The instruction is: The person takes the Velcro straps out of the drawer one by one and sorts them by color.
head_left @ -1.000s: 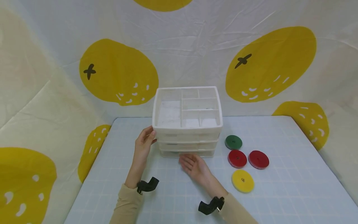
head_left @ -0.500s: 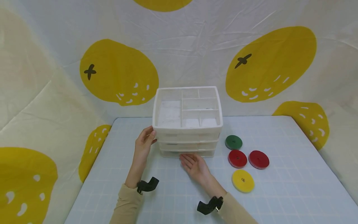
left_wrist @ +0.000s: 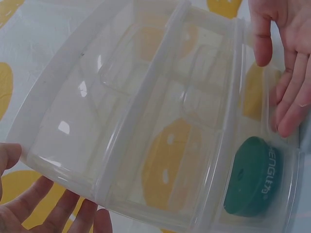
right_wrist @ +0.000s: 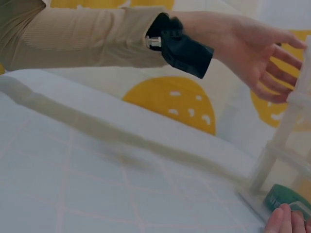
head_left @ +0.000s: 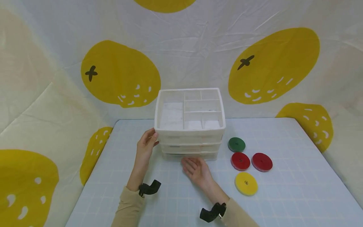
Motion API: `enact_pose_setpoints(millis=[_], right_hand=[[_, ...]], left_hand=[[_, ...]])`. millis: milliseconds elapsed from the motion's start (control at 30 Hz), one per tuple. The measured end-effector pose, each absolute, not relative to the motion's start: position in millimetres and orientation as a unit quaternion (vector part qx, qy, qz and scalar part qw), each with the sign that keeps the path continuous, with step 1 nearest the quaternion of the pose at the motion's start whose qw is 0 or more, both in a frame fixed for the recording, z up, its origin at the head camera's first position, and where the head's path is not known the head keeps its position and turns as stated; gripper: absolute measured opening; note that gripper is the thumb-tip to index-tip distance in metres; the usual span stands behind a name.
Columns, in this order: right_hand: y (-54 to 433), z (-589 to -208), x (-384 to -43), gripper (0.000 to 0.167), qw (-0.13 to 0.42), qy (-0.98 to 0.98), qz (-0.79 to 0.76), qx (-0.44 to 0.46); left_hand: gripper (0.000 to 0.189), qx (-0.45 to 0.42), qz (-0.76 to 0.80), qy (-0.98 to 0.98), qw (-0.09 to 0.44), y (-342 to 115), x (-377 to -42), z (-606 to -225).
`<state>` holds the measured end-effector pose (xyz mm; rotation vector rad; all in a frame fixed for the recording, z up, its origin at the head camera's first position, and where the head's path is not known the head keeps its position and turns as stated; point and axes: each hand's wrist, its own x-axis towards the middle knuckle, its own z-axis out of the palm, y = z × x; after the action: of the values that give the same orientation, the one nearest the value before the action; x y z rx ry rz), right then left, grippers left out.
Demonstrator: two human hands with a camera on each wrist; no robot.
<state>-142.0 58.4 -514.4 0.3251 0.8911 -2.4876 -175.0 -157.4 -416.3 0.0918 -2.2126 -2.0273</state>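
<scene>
A white drawer unit (head_left: pixel 190 130) with a divided top tray and translucent drawers stands on the table. My left hand (head_left: pixel 147 141) rests on its left side near the front corner, thumb and relaxed fingers touching the plastic. My right hand (head_left: pixel 198 170), palm up, hooks its fingers at the front of the bottom drawer (head_left: pixel 172 156), which stands slightly out. In the left wrist view a green disc (left_wrist: pixel 250 179) with pale lettering shows through that drawer's plastic. The right wrist view also shows the left hand (right_wrist: pixel 257 56) against the unit, and the right fingertips (right_wrist: pixel 286 221) by the drawer.
Right of the unit lie a green disc (head_left: pixel 236 144), a red disc (head_left: pixel 240 161), another red disc (head_left: pixel 262 162) and a yellow disc (head_left: pixel 246 183). A pale checked cloth covers the table (head_left: pixel 175 201). Behind hangs a white curtain (head_left: pixel 195 56) printed with yellow fruit.
The bottom drawer has come slightly toward me, a dark gap now showing along its top. My right hand has shifted slightly toward me with it. The left hand stays in place.
</scene>
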Motion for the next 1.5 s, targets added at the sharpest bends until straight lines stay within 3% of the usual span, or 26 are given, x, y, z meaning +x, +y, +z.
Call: enact_pose_setpoints(millis=[400, 633, 933, 1500], right_hand=[[60.0, -513.1, -123.3, 0.048, 0.254, 0.322, -0.905, 0.114], [63.7, -518.6, -109.1, 0.042, 0.258, 0.296, -0.917, 0.063], [60.8, -510.8, -94.9, 0.047, 0.26, 0.312, -0.904, 0.137], [58.9, -509.9, -69.6, 0.048, 0.266, 0.323, -0.897, 0.145]], left_hand=[[0.04, 0.027, -0.671, -0.738, 0.07, -158.1, -175.0, -416.2], [0.039, 0.025, -0.669, -0.739, 0.073, -158.1, -174.1, -415.7], [0.04, 0.018, -0.668, -0.741, 0.07, -158.6, -174.3, -415.1], [0.038, 0.023, -0.663, -0.745, 0.066, -159.2, -175.4, -414.5]])
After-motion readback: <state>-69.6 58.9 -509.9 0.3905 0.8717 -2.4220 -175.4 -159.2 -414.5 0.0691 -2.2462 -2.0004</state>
